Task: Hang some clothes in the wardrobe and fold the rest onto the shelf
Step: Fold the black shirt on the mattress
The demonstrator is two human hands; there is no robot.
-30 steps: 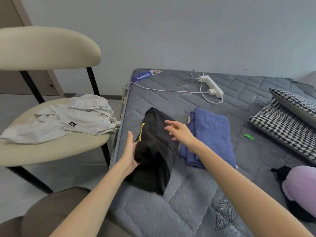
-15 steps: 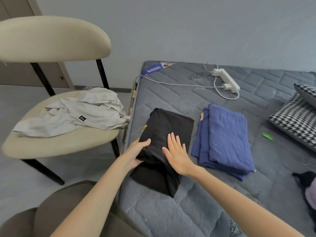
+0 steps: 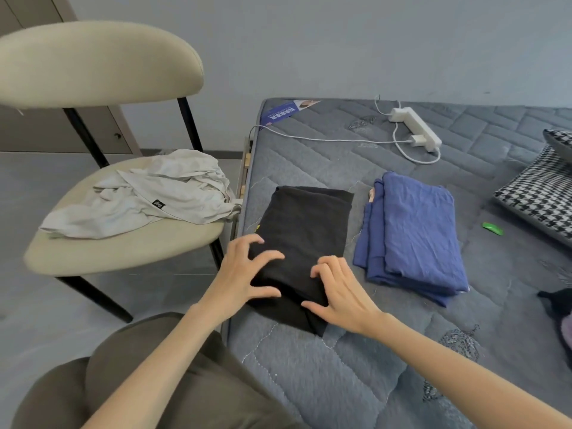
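Left hand point(image 3: 244, 274) and right hand point(image 3: 340, 292): each grip has its fingers curled and clamped on the near end of the folded black garment point(image 3: 306, 224). The garment lies on the bed point(image 3: 309, 382) by its left edge. Just beside it on the right lies a folded blue garment point(image 3: 414, 230). A crumpled grey garment point(image 3: 148, 196) lies on the chair point(image 3: 123, 252).

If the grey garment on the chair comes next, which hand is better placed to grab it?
Left, probably. Both hands rest on the black folded garment, but the left hand sits at its edge toward the chair, nearer the grey garment; the right hand would have to cross over.
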